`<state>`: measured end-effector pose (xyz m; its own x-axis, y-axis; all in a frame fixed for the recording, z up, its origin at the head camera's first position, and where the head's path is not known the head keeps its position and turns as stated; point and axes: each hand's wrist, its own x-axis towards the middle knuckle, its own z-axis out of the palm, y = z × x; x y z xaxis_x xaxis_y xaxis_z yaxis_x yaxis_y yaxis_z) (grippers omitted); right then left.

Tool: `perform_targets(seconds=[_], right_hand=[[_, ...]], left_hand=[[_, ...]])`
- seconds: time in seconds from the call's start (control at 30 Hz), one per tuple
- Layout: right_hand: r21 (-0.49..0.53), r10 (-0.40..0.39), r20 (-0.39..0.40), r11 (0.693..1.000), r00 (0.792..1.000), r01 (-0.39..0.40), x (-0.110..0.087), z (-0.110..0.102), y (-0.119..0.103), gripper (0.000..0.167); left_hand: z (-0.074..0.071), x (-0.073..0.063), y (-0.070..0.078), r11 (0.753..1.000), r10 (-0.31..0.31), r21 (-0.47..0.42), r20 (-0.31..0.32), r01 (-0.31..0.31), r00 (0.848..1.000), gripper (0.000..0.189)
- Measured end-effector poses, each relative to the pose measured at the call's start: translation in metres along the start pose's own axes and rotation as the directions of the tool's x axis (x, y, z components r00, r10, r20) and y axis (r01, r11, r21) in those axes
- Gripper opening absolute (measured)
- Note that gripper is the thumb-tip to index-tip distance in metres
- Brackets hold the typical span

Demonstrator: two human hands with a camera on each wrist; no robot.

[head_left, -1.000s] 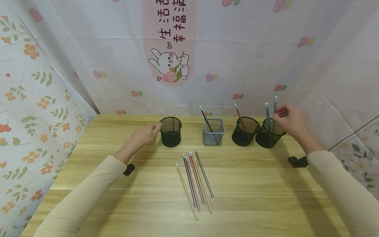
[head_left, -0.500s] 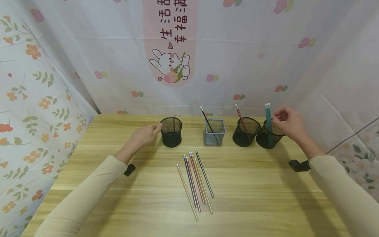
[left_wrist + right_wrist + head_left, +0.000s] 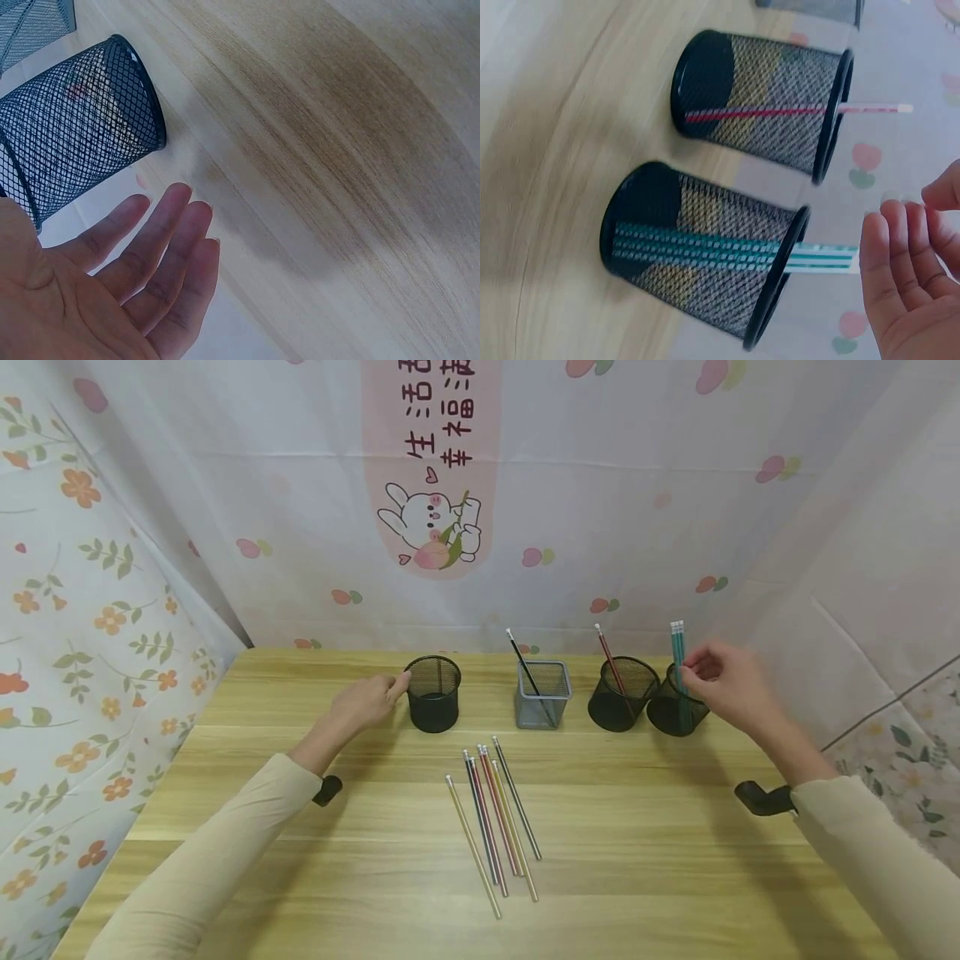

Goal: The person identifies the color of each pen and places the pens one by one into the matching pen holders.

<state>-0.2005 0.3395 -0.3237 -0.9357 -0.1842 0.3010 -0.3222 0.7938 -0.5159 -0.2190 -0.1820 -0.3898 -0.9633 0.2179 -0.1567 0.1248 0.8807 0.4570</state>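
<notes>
My left hand [image 3: 367, 700] reaches to the left side of a round black mesh pencil cup [image 3: 433, 702], fingertips right at its rim. In the left wrist view its fingers [image 3: 169, 232] are loosely extended beside the cup. On the far right, my right hand [image 3: 723, 681] is over the rim of another black mesh cup [image 3: 667, 717], which leans. Three teal pencils [image 3: 678, 643] with white ends stand together in that cup. The right fingertips overlap these pencils in the head view. In the right wrist view the fingers [image 3: 889, 277] are slightly bent, thumb close to the index finger.
A grey square mesh holder [image 3: 542, 714] contains a black pencil [image 3: 522, 662]. Right of it, a tilted black cup [image 3: 615, 717] has a red pencil [image 3: 606, 647]. Several yellow, red and dark pencils [image 3: 498, 827] lie mid-table. A printed curtain [image 3: 300, 527] hangs behind.
The separate teal pencil has left my right fingers and joined the other two in the far-right cup. My right hand then shifted left towards them. The left hand stays put.
</notes>
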Motion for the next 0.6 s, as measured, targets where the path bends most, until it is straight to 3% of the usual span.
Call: perform_targets(seconds=[0.27, 0.6], right_hand=[[0.047, -0.055, 0.053, 0.998, 0.997, 0.052, -0.007, 0.016, -0.012, 0.006], [0.094, -0.059, 0.146, 0.995, 0.988, 0.046, -0.016, 0.038, -0.025, 0.005]], left_hand=[[0.002, 0.000, 0.000, 1.000, 0.000, -0.004, -0.020, 0.000, 1.000, 0.071], [0.002, -0.002, 0.001, 1.000, 0.000, -0.022, -0.016, 0.000, 1.000, 0.071]])
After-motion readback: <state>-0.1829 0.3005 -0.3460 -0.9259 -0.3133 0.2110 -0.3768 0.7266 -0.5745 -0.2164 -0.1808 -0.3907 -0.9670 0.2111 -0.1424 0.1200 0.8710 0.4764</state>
